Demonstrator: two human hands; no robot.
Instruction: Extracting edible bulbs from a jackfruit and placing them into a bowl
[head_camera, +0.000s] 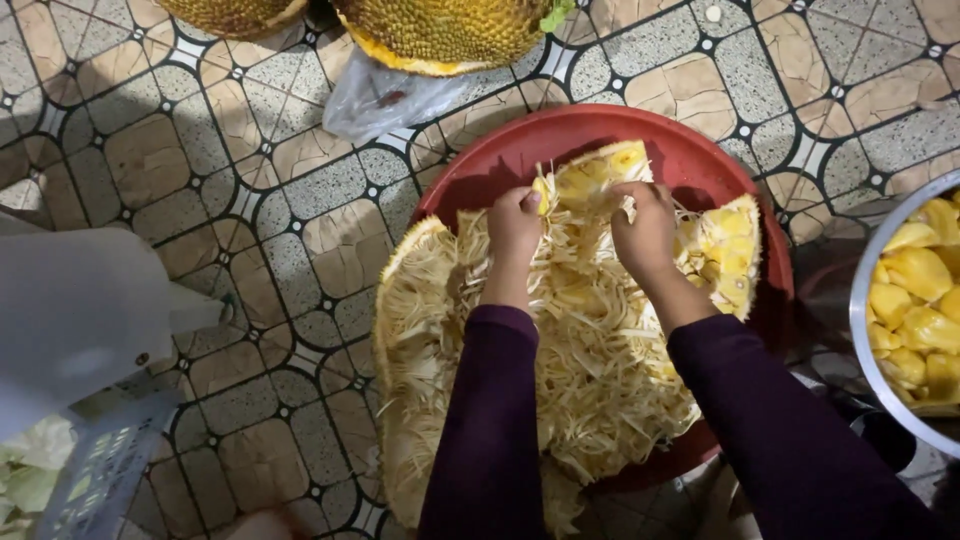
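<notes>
While both hands grip jackfruit (560, 330), left hand (515, 225) pinching bulb, right hand (645, 230) clutching fibres, clear plastic bag (385, 100) above.

Opened jackfruit section (560, 340): large, split wide, inner face up, lying across red round tray (690, 160) on tiled floor. Pale cream stringy fibres cover most of surface; rind edge curls along left side, overhanging tray. Far end holds yellow flesh pods (725, 245), some embedded at right. Small yellow pod piece (541, 195) pinched at top centre among fibres.
</notes>
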